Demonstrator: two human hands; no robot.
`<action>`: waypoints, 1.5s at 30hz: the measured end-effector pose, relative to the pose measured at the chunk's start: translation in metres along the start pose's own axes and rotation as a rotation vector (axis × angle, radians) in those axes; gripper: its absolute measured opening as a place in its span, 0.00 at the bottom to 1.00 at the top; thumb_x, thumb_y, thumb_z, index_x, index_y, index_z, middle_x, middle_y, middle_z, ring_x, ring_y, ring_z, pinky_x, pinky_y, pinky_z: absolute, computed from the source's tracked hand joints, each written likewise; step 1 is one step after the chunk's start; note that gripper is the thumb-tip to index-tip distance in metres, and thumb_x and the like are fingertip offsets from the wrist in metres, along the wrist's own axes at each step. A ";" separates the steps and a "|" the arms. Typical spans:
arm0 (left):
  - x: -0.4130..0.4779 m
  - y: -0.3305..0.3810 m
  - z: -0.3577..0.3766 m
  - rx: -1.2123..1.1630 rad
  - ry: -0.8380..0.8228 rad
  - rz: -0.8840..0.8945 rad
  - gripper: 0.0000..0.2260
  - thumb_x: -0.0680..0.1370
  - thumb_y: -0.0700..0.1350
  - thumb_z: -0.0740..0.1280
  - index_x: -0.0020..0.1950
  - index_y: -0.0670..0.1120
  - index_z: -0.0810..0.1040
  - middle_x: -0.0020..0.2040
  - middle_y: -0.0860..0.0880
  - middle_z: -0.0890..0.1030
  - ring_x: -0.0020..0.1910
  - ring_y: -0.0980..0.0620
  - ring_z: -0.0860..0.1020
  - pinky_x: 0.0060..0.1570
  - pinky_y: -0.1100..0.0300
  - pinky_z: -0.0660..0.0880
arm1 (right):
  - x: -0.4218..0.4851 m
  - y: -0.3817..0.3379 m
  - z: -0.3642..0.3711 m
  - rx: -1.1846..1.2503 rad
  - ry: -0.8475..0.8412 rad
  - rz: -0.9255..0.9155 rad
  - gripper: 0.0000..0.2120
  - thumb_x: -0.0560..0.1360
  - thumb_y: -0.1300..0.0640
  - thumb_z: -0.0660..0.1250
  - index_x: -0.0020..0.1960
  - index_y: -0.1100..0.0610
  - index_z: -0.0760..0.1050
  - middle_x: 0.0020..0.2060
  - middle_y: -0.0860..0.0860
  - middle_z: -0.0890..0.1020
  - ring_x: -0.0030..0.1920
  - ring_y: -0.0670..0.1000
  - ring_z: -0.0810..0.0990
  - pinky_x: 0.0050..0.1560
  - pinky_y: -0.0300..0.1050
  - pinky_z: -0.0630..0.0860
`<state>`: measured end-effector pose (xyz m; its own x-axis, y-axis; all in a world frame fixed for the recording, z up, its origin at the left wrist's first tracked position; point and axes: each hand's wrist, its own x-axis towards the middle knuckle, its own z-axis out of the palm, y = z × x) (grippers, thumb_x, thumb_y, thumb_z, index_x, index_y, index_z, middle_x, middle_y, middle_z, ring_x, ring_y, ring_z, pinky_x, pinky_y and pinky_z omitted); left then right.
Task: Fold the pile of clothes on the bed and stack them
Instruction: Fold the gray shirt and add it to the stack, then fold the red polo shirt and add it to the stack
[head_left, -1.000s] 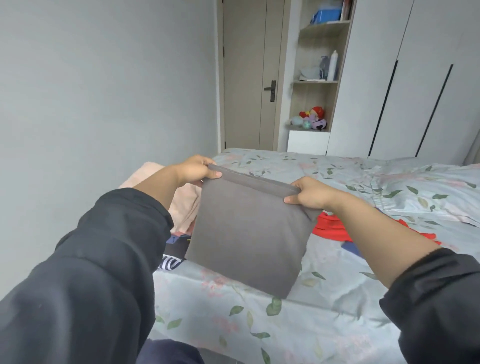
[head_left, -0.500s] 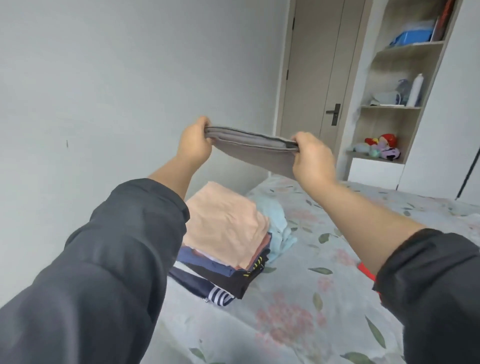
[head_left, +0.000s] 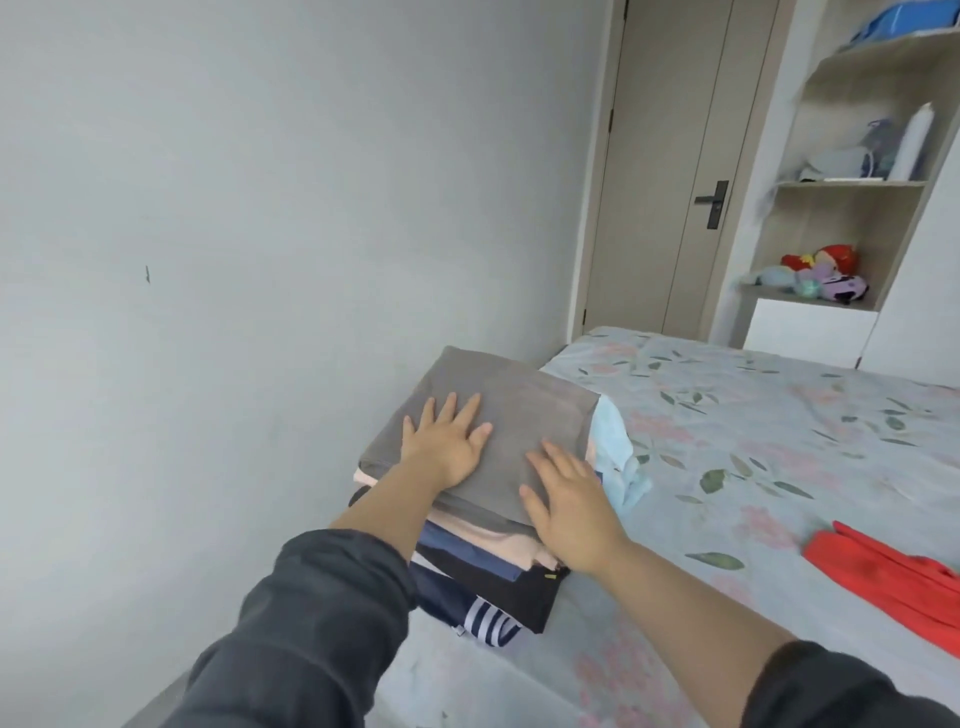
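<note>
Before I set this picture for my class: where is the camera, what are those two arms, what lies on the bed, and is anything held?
No machine here: a person wears the camera on the head, looking down at their own bare hands. The left hand and right hand lie flat, fingers spread, on a folded grey cloth topping a stack of folded clothes at the corner of the flower-patterned bed. Nothing is gripped. A red garment lies unfolded further right.
</note>
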<state>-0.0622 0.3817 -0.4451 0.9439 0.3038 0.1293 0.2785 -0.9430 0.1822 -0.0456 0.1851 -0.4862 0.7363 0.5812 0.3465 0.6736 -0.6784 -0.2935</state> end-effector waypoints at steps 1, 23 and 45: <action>0.004 0.002 0.010 0.060 -0.045 -0.009 0.26 0.80 0.64 0.41 0.78 0.60 0.42 0.79 0.53 0.44 0.77 0.45 0.42 0.73 0.41 0.42 | 0.004 0.003 0.002 0.000 -0.072 0.057 0.26 0.81 0.43 0.50 0.77 0.50 0.54 0.77 0.50 0.53 0.76 0.49 0.50 0.76 0.53 0.44; -0.063 0.204 0.071 -0.007 0.090 0.421 0.27 0.82 0.52 0.54 0.79 0.52 0.48 0.79 0.48 0.47 0.77 0.46 0.43 0.73 0.40 0.45 | -0.115 0.125 -0.077 -0.269 0.004 0.432 0.26 0.81 0.52 0.52 0.77 0.56 0.51 0.77 0.52 0.50 0.77 0.51 0.48 0.73 0.61 0.44; -0.158 0.386 0.264 -0.029 -0.192 0.524 0.27 0.80 0.58 0.45 0.79 0.55 0.46 0.79 0.50 0.45 0.77 0.49 0.43 0.74 0.44 0.44 | -0.362 0.357 -0.100 -0.343 -0.013 0.891 0.26 0.79 0.55 0.55 0.75 0.59 0.56 0.77 0.56 0.52 0.77 0.54 0.50 0.73 0.60 0.47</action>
<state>-0.0569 -0.0662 -0.6523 0.9708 -0.2380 0.0303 -0.2396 -0.9561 0.1687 -0.0778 -0.3127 -0.6275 0.9715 -0.2089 0.1116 -0.1889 -0.9677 -0.1671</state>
